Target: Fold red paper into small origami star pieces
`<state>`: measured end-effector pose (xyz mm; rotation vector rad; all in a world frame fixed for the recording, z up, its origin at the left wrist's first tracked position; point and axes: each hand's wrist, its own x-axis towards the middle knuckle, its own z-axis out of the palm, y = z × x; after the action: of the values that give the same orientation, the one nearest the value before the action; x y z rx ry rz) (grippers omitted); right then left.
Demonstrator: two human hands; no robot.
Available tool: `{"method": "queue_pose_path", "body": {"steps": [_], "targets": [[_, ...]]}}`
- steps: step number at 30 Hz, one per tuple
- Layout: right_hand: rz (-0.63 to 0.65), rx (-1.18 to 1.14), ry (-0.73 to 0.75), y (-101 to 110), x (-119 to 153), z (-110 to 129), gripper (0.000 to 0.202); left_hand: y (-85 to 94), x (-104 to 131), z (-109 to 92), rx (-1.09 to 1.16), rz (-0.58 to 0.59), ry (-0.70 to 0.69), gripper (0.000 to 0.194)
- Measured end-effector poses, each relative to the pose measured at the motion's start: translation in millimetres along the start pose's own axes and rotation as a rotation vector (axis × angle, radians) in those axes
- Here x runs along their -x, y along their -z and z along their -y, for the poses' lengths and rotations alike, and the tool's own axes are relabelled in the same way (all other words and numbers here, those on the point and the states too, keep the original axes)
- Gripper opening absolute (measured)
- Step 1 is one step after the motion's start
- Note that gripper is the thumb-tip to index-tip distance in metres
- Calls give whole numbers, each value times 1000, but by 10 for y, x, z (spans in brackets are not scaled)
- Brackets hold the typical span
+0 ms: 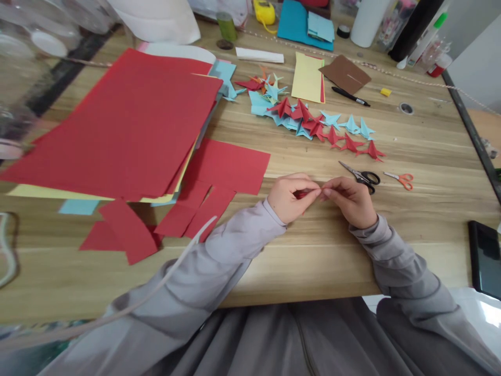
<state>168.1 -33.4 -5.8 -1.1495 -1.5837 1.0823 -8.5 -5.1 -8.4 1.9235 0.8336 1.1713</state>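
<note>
Close together above the wooden table (313, 261), my left hand (293, 197) and my right hand (351, 201) pinch a small piece of folded red paper (302, 194). Most of the paper is hidden by my fingers. Beyond my hands lies a row of red paper cranes (332, 137), with blue paper cranes (351, 125) beside it. Black-handled scissors (362, 176) rest just behind my right hand, and orange-handled scissors (403, 179) lie to their right. Red paper pieces (230, 164) are spread left of my left hand.
A large stack of red sheets (129, 125) covers the left side. Yellow paper (307, 78), brown paper (346, 74), a black pen (350, 96) and a tape roll (406, 108) lie at the back. A dark phone-like device (485, 256) sits at the right edge. A pale cord (172, 271) crosses my left sleeve.
</note>
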Motion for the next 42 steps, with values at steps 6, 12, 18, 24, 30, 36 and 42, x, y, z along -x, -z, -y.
{"method": "queue_pose_path", "body": {"steps": [6, 12, 18, 24, 30, 36, 42], "targets": [[20, 9, 15, 8, -1, 35, 18, -1, 4, 3, -21, 2, -22, 13], [-9, 81, 59, -1, -5, 24, 16, -7, 8, 7, -46, 3, -47, 13], [-86, 106, 88, 30, -11, 6, 17, -11, 6, 45, -54, -60, -54, 8], [-82, 454, 299, 34, -15, 38, 6, -15, 14, 53, -114, -53, -144, 10], [-80, 524, 368, 32, -16, 43, 7, -2, 24, 73, -176, -43, -212, 13], [-62, 498, 334, 50, -12, 26, 10, 9, 30, 81, -181, -13, -192, 13], [-114, 444, 231, 67, -19, 55, 11, 17, 12, 49, -91, -59, -117, 11]]}}
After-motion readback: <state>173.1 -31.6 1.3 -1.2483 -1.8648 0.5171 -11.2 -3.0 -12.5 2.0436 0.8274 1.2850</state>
